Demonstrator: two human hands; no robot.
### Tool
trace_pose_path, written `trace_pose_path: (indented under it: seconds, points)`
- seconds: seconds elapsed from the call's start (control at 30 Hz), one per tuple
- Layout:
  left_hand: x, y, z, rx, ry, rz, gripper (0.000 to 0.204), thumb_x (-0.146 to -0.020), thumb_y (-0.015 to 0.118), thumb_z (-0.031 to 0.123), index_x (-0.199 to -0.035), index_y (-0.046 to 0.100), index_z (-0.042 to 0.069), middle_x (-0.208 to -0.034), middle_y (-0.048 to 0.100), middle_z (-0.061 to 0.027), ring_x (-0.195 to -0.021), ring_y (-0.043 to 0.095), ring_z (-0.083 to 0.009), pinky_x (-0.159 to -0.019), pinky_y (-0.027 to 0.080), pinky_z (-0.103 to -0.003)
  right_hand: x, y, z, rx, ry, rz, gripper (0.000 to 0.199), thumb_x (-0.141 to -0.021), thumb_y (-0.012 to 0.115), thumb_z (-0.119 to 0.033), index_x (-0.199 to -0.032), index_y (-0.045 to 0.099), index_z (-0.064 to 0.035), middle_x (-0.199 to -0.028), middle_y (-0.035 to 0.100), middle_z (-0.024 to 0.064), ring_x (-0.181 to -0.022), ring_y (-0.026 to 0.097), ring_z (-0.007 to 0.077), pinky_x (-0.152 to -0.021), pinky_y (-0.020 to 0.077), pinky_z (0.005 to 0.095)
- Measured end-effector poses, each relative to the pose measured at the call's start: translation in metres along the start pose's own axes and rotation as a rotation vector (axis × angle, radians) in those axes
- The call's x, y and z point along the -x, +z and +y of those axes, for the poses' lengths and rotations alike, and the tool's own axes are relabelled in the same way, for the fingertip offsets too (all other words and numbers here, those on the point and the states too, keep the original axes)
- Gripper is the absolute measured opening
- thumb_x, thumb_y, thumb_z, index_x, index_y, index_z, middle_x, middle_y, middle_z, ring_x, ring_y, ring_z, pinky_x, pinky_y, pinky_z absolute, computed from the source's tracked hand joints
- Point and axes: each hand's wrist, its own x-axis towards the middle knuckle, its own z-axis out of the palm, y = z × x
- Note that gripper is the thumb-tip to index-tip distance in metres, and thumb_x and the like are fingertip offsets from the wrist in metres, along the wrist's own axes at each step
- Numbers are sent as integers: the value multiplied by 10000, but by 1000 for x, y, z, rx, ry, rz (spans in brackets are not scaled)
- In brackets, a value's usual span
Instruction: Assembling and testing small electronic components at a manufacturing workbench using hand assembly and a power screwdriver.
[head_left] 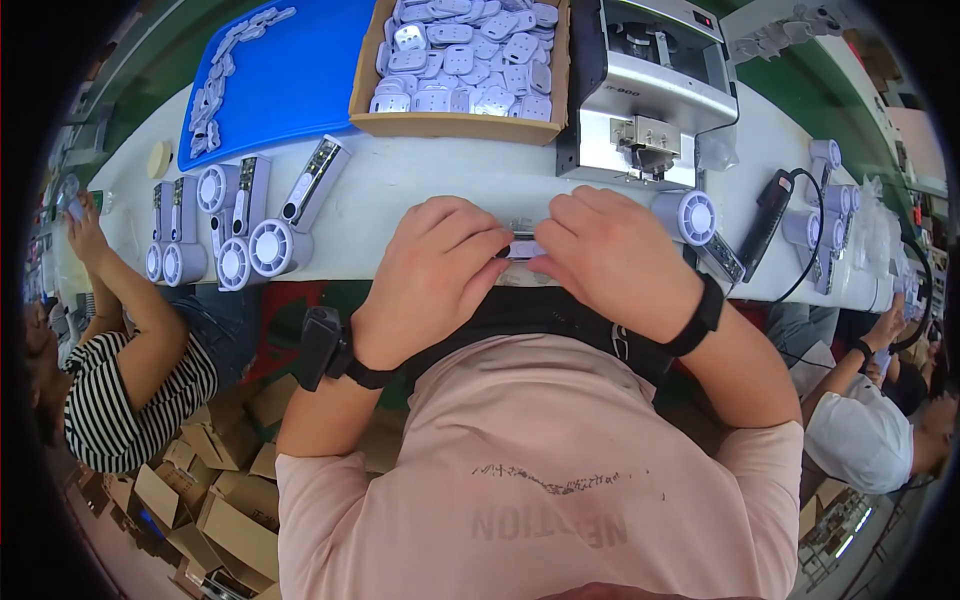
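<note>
My left hand (432, 275) and my right hand (608, 255) meet at the near edge of the white workbench (420, 185). Between their fingertips they pinch a small pale lilac part (522, 247), mostly hidden by the fingers. Just right of my right hand lies a lilac handheld fan (690, 217) with a round grille head. Each of my wrists wears a black band.
Several fan bodies (240, 235) lie at the left. A cardboard box (455, 122) of lilac covers and a blue tray (290, 75) stand behind. A grey machine (650, 90) sits at the back right. A black cabled tool (770, 200) lies right. Other people work on both sides.
</note>
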Motion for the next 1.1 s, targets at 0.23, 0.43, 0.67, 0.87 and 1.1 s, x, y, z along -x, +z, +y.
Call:
trace_pose_path:
  seconds: [0.23,0.43,0.67,0.87,1.1]
  points:
    - [-4,-1,-3,34,-4,-15,331,-791,834,16,-1114,762,20,-1133,736,-89,-1082,659,-324,-949,539,-438,-10,-11,3,233,3,-315,210,-937,728,-270,-869,621,-102,-846,636,54,-835,675,252,-748,553,410]
    - [0,2,-5,-59,86,0,280,-809,818,52,-1083,759,42,-1166,713,-39,-1095,649,-268,-935,518,-423,-14,-9,10,84,32,-409,226,-965,724,-295,-946,641,-85,-868,649,72,-882,692,284,-748,564,418]
    - [5,-3,12,-210,121,-32,291,-847,794,105,-1129,750,47,-1162,709,-47,-1105,648,-259,-925,519,-426,5,0,-3,-84,228,-207,270,-943,778,-261,-1072,656,-58,-995,674,121,-1002,682,337,-848,562,445]
    - [-5,-13,32,-132,-138,-166,353,-844,838,166,-1159,760,27,-1168,724,-107,-1058,655,-330,-910,525,-447,30,16,-4,-435,251,-2,408,-888,832,-211,-1223,679,-35,-1141,715,145,-1044,660,382,-951,526,483]
    - [7,3,21,-36,-112,-177,371,-872,820,211,-1197,744,48,-1125,716,-101,-1032,642,-336,-887,515,-449,25,16,8,-462,224,-114,400,-870,828,-165,-1229,706,-38,-1171,727,142,-1081,662,391,-961,531,477]
